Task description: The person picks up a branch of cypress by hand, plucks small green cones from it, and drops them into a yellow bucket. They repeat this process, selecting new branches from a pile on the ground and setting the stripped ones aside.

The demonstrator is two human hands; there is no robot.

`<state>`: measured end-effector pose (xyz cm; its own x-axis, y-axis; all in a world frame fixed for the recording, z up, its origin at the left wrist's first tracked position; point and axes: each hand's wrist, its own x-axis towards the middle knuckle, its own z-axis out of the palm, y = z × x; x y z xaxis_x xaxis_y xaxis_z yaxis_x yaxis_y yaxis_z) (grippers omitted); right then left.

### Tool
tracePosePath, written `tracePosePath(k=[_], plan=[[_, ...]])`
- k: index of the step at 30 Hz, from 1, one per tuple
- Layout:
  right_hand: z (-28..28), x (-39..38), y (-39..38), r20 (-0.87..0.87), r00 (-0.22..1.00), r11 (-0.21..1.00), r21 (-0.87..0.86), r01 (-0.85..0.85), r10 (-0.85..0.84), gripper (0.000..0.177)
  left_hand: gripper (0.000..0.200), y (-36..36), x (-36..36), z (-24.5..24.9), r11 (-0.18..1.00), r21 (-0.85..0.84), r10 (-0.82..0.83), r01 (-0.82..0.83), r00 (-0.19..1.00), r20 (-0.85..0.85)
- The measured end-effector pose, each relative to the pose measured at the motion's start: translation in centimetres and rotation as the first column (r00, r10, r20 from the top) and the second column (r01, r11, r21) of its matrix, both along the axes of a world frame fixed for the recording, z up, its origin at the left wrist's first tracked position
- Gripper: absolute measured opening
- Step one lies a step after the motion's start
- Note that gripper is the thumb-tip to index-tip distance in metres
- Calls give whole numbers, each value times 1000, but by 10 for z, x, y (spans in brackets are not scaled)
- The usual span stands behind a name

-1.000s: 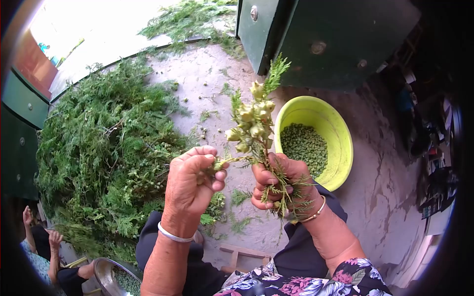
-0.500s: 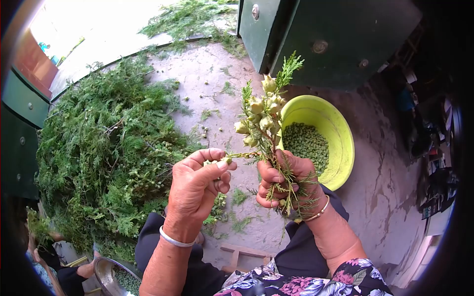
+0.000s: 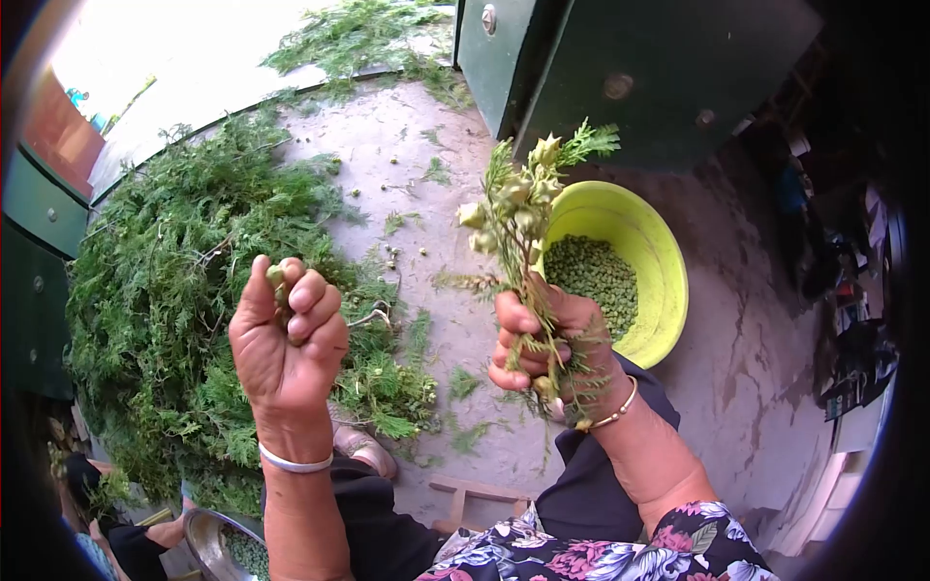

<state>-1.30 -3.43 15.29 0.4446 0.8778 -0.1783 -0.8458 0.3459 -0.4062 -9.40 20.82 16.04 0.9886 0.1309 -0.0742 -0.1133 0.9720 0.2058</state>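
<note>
My right hand (image 3: 552, 334) is closed round the stems of an evergreen sprig (image 3: 518, 208), which stands upright with pale green, pointed cones clustered near its top. Loose leafy bits hang below the fist. My left hand (image 3: 289, 344) is turned palm up, away from the sprig, with its fingers curled round small green cones (image 3: 277, 278); one shows between thumb and index finger, others are partly hidden. Just beyond my right hand stands a yellow bucket (image 3: 664, 261) holding many small green cones (image 3: 591, 286).
A large heap of cut evergreen branches (image 3: 174, 290) covers the floor at left. Green metal doors (image 3: 668, 87) stand at the back. At lower left are a metal bowl (image 3: 205, 542) of green cones and another person's legs (image 3: 136, 537). A wooden stool (image 3: 475, 494) shows between my legs.
My left hand has pulled away from the sprig toward the left and turned palm up, with cones in its fingers. My right hand keeps its hold; the sprig's top has tilted slightly.
</note>
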Motion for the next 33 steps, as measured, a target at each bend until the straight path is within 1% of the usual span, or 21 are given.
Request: tracePosePath(k=[1,2,4,6,8,10,12,15,16,18,19,20,22,24,26,28,29,30,31,32,33], plan=[[-2,1,0,-20,1000,1000,2,24,-24,44,30,1,0,-4,998,41,-49,45,995,83],[-4,2,2,-21,999,1000,-1,31,-31,44,30,-6,-2,-5,998,38,-55,52,995,82],[-11,4,5,-117,984,991,-5,136,-135,43,28,-29,-3,-2,992,104,-57,67,994,-96],[-17,6,7,-100,979,984,-38,172,-175,43,20,-45,-4,-5,973,184,-104,138,977,-184],[-18,7,9,-61,961,956,-134,260,-270,42,12,-58,-7,-2,935,285,-155,212,965,-209],[-19,8,10,-70,957,951,-151,270,-283,41,9,-72,-8,2,849,455,-99,267,928,-360],[-17,7,12,77,950,913,-261,314,-304,42,11,-83,-8,0,793,537,-75,287,921,-382],[-11,4,16,76,940,879,-336,339,-333,41,12,-96,-10,-1,648,685,19,333,892,-451],[-13,4,16,75,940,879,-337,337,-332,41,12,-99,-10,-3,649,684,20,333,891,-453],[-17,5,16,138,940,870,-356,342,-312,41,14,-102,-11,-7,692,631,66,349,840,-538],[-16,4,17,138,940,870,-355,342,-313,41,16,-102,-10,-10,714,600,34,362,837,-546],[-15,2,19,163,931,856,-365,365,-327,42,16,-103,-11,-11,713,601,34,362,838,-545],[-12,-1,22,189,921,842,-374,388,-340,42,13,-105,-11,-13,689,585,-49,428,832,-552],[-12,-3,22,273,914,787,-471,399,-300,42,12,-110,-11,-14,674,608,-27,420,836,-548],[-15,-5,24,272,910,776,-479,409,-312,43,14,-110,-12,-14,706,576,-80,413,854,-514],[-16,-5,26,396,864,720,-495,486,-311,43,16,-111,-12,-16,721,570,-82,394,865,-495],[-15,-5,27,396,863,719,-495,488,-313,43,18,-112,-12,-17,737,562,-86,375,877,-473],[-14,-5,28,433,842,698,-492,521,-323,42,18,-112,-12,-16,736,562,-89,377,877,-472],[-13,-5,28,469,819,677,-486,553,-332,42,18,-112,-12,-15,693,604,-84,394,876,-476],[-10,-5,28,470,817,674,-486,556,-334,42,17,-111,-13,-14,647,643,-77,410,874,-479],[-7,-6,27,484,823,660,-518,544,-299,40,17,-111,-14,-14,646,643,-80,411,875,-478]])
